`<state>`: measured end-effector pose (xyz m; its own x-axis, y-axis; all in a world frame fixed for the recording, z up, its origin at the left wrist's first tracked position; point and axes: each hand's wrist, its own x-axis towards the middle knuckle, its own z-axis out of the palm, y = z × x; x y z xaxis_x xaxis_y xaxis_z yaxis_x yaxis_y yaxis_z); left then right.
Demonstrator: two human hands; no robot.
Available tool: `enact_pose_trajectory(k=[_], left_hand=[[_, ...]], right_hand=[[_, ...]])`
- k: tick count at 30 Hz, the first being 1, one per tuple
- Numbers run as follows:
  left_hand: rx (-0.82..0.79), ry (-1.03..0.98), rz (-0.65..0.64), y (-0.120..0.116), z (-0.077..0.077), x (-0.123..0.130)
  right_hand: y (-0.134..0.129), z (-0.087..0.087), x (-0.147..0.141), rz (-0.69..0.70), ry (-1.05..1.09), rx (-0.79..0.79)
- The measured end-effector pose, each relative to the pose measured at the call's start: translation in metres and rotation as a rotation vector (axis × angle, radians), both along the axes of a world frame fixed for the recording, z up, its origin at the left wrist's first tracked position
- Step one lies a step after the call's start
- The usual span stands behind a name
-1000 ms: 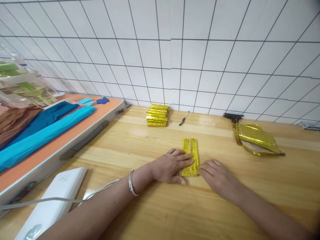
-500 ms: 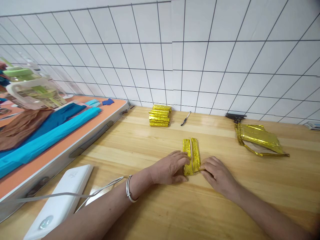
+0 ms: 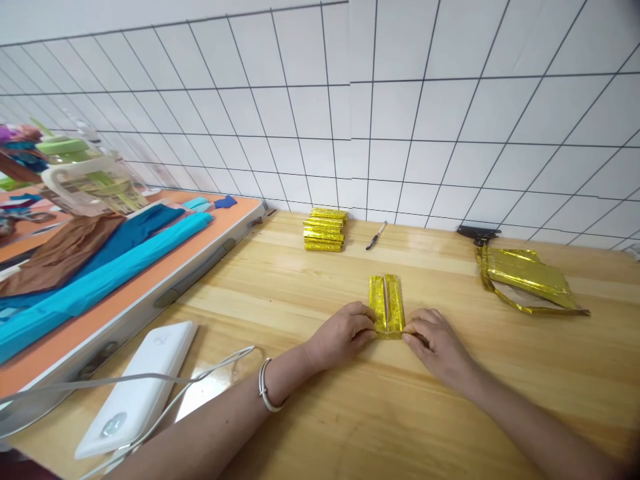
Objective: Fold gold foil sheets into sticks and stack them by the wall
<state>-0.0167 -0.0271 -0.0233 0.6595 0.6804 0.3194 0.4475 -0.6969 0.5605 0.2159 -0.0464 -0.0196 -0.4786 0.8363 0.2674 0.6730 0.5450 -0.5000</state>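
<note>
A sheet of shiny gold foil paper point(image 3: 395, 300) lies on the wooden table, its two long sides folded inward so they almost meet along a narrow gap. Its near end is turned up in a small fold. My left hand point(image 3: 345, 333) pinches the near left corner of that fold, fingers closed. At the near right corner, my right hand point(image 3: 436, 341) grips the fold between thumb and fingers. Both fingertips partly cover the corners.
Rolled gold foil pieces point(image 3: 325, 230) and a pen point(image 3: 376, 237) lie near the tiled wall. Gold sheets point(image 3: 530, 277) sit at right beside a black clip point(image 3: 479, 233). At left are a white power bank point(image 3: 137, 390) with cables and an orange surface point(image 3: 235, 223) holding coloured paper and a jug point(image 3: 95, 180).
My left hand has slid from the sheet's left side to its near corner. The near end is now folded up, with both hands pinching it. The view has shifted slightly.
</note>
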Motion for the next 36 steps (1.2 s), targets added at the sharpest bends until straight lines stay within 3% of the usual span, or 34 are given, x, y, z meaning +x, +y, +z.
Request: enact_pose_trajectory(k=[7, 13, 36], left_hand=[[0.012, 0.013, 0.160, -0.001, -0.008, 0.010], [0.066, 0.109, 0.227, -0.001, -0.005, 0.015], [0.132, 0.337, 0.263, -0.004, 0.001, 0.020]], right_hand=[[0.005, -0.006, -0.007, -0.094, -0.070, 0.021], [0.005, -0.003, -0.012, -0.142, -0.140, 0.026], [0.012, 0.000, -0.014, -0.184, -0.221, -0.042]])
